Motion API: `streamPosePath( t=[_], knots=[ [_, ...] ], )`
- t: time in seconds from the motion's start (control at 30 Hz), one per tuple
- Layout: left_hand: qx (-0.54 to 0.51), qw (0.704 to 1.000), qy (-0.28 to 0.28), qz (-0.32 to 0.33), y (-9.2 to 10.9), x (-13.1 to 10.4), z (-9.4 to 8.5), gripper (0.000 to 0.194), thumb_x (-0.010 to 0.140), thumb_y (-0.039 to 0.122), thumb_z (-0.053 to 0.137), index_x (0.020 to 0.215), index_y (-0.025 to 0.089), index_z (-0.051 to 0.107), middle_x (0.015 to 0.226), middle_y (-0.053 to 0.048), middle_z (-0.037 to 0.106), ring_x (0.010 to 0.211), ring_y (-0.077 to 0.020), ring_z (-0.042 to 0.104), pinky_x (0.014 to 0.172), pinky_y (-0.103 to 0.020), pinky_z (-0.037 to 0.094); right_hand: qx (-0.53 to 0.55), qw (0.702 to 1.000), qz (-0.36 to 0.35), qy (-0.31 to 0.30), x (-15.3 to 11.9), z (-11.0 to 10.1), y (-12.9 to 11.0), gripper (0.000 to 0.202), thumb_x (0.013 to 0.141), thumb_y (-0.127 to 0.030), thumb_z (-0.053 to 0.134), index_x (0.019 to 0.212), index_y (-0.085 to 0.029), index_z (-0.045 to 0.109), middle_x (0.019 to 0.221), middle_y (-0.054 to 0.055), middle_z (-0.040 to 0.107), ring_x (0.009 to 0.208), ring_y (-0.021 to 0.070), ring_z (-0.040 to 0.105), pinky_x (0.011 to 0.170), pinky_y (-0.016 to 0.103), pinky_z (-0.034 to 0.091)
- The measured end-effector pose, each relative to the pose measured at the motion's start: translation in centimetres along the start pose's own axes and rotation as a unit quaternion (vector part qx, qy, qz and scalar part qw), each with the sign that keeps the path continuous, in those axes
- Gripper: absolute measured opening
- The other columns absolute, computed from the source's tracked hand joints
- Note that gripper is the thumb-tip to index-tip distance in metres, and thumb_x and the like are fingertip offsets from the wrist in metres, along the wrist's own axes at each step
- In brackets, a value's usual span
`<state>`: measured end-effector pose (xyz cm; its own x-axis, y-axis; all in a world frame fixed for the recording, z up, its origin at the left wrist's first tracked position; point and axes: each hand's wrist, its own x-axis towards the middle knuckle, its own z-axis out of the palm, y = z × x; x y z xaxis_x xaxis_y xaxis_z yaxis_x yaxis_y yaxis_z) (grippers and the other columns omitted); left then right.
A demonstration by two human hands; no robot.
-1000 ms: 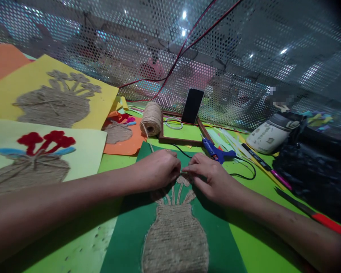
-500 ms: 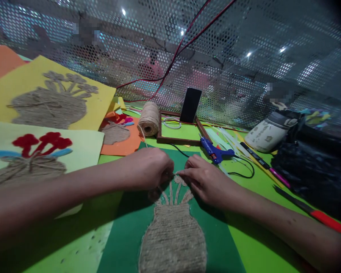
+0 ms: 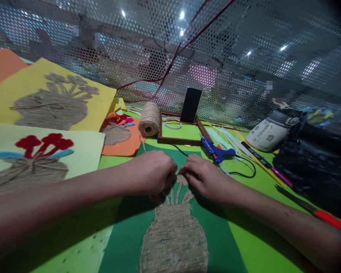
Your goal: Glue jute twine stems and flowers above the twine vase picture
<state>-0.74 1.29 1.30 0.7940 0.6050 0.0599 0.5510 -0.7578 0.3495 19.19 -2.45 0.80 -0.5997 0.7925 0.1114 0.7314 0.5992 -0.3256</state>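
A vase shape of brown twine (image 3: 174,239) lies on a dark green sheet (image 3: 125,231), with twine stems (image 3: 178,193) rising from its neck. Above the stems, my left hand (image 3: 159,172) is closed, its fingertips pinched at the top of the flowers; what they grip is too small to make out. My right hand (image 3: 203,176) is close beside it, thumb and finger pinched over a small twine flower (image 3: 182,179). Behind my left hand stands a twine roll (image 3: 149,119), its loose strand running down toward that hand.
A blue glue gun (image 3: 216,150) with a black cord lies at the right, near a wooden frame (image 3: 179,141) and a propped phone (image 3: 191,105). Further right are a bottle (image 3: 268,131), a marker (image 3: 255,154), a black bag and a red-handled knife (image 3: 329,220). Finished twine pictures (image 3: 102,94) lie left.
My left hand has moved slightly right and down, closer to the top of the twine flower. My right hand has barely moved, and the view has shifted a little.
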Motion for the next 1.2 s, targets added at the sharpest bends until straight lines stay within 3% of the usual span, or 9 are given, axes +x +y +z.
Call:
streamPosePath(
  t=[0.13,0.37,0.57,0.93,1.2],
  knots=[
    [0.042,0.998,-0.035,-0.029,0.1,0.0,0.0,0.012,0.074,0.019,0.052,0.069,0.018,0.064,0.071,-0.005,0.066,0.061,-0.0142,0.053,0.056,-0.026,0.031,0.041,0.999,0.006,0.012,0.2,-0.1,0.3,0.018,0.087,-0.005,0.051,0.095,-0.010,0.066,0.088,0.008,0.060,0.085,0.0194,0.054,0.078,0.033,0.044],
    [0.011,0.997,-0.061,-0.053,0.0,0.2,-0.3,0.012,0.071,0.017,0.052,0.072,0.020,0.064,0.072,-0.003,0.067,0.060,-0.0136,0.053,0.054,-0.025,0.031,0.042,0.996,0.005,0.076,0.1,-0.8,0.7,0.020,0.081,-0.004,0.058,0.095,-0.012,0.071,0.085,0.007,0.054,0.086,0.0208,0.051,0.074,0.033,0.042],
    [0.002,0.996,-0.061,-0.069,-0.4,0.2,-0.2,0.014,0.073,0.020,0.055,0.077,0.021,0.068,0.073,-0.002,0.068,0.062,-0.0146,0.056,0.055,-0.025,0.034,-0.016,0.998,-0.047,0.031,-0.3,-0.7,0.2,0.023,0.086,-0.008,0.055,0.096,-0.015,0.074,0.084,0.007,0.051,0.085,0.0217,0.047,0.070,0.033,0.039],
    [-0.018,0.999,-0.033,-0.003,0.1,0.2,-0.1,0.017,0.082,0.022,0.059,0.082,0.020,0.076,0.077,-0.004,0.067,0.075,-0.0157,0.061,0.068,-0.025,0.043,-0.034,0.998,-0.051,-0.009,-0.2,-0.8,0.2,0.023,0.091,-0.011,0.051,0.094,-0.017,0.073,0.082,0.006,0.049,0.084,0.0207,0.046,0.069,0.032,0.039],
    [-0.005,0.999,-0.001,0.051,-0.4,1.2,-0.8,0.016,0.088,0.021,0.056,0.085,0.017,0.071,0.084,-0.004,0.060,0.081,-0.0156,0.056,0.070,-0.024,0.041,-0.031,0.998,-0.062,-0.005,0.1,-0.7,0.7,0.019,0.089,-0.011,0.054,0.085,-0.015,0.071,0.082,0.006,0.049,0.084,0.0196,0.046,0.069,0.032,0.038]
  ],
)
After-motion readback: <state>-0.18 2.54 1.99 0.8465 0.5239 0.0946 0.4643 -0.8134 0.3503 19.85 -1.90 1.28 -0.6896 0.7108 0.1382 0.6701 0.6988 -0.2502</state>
